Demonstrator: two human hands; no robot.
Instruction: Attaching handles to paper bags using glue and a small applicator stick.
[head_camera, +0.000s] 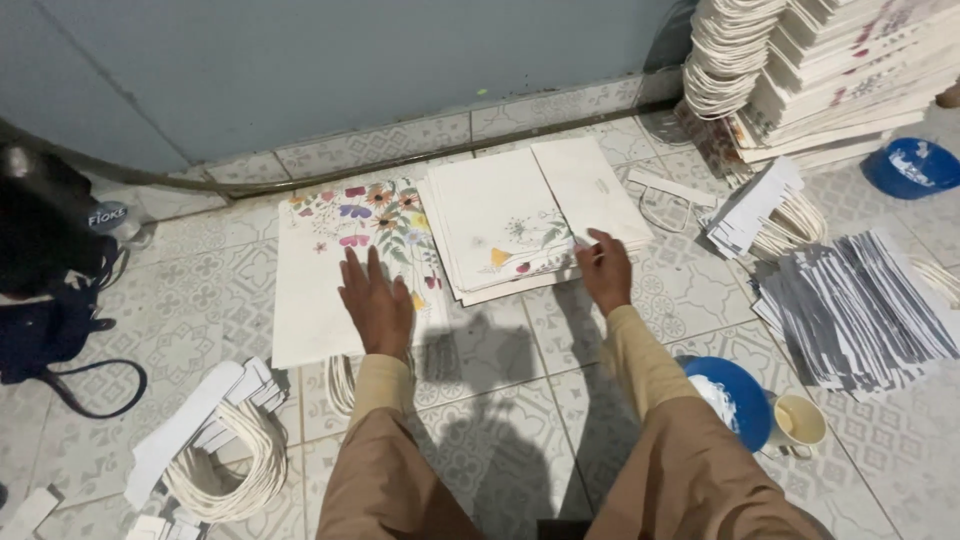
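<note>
Patterned tile floor (500, 390), grey wall (350, 60)

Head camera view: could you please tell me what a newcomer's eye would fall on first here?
Most striking is the flat flowered paper bag on the tiled floor, with the left hand pressed flat on it. Beside it, the right hand touches the edge of a stack of similar bags. A tall pile of finished bags fills the top right corner.
</note>
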